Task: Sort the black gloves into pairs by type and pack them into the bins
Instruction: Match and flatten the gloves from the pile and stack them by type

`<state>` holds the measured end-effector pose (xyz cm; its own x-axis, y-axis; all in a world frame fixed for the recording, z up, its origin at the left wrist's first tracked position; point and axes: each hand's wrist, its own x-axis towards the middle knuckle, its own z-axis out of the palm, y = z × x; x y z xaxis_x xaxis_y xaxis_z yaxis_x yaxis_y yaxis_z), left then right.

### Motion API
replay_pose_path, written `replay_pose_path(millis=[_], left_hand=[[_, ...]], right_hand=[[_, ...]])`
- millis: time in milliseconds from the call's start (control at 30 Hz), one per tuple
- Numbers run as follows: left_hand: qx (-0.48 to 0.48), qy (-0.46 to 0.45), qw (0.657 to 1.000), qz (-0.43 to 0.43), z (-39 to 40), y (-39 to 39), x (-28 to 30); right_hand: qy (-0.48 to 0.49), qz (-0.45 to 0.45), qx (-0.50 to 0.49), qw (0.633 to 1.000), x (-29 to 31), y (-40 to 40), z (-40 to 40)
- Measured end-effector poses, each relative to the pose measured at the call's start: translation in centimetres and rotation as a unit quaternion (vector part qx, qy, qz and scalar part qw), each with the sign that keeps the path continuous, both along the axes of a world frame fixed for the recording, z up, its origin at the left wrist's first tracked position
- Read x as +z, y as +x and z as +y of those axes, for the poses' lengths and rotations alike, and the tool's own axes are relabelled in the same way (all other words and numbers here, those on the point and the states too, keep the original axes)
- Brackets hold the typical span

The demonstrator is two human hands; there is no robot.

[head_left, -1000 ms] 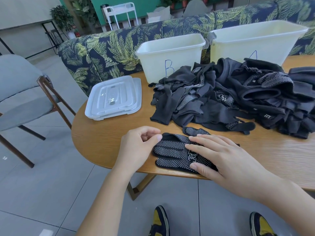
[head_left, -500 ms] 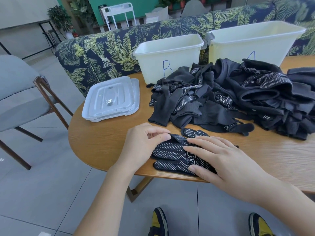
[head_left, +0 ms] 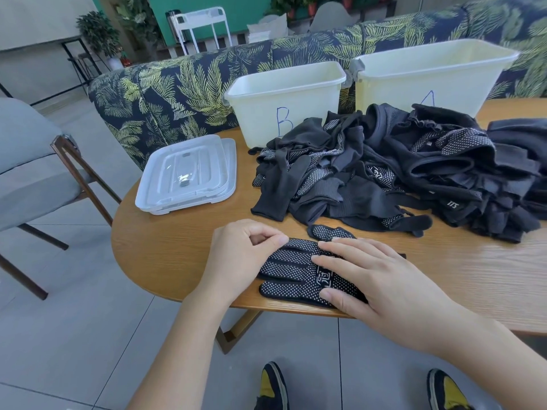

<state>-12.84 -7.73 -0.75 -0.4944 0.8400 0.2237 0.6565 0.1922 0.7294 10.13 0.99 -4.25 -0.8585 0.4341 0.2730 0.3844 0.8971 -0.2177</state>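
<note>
Behind glove pile [head_left: 399, 176]: bin B [head_left: 284, 99], bin A [head_left: 429, 75].

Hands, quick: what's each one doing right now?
Left hand: fingers pinch the fingertip end of the dotted black glove.
Right hand: open, flat, pressing that glove down.

Gloves [head_left: 299, 273] are matte black knit with white grip dots, bins [head_left: 284, 93] smooth glossy plastic, table [head_left: 177, 250] grainy wood.
</note>
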Motion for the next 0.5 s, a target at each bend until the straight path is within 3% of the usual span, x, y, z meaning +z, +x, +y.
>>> replay_pose_path(millis=[200, 500], left_hand=[[0.002, 0.009, 0.998, 0.064, 0.8, 0.1, 0.3], [-0.083, -0.031, 0.994, 0.061, 4.1, 3.3, 1.2]], right_hand=[[-0.021, 0.017, 0.007, 1.0, 0.1, 0.1, 0.1], [-0.046, 0.083, -0.038, 0.995, 0.8, 2.6, 1.5]])
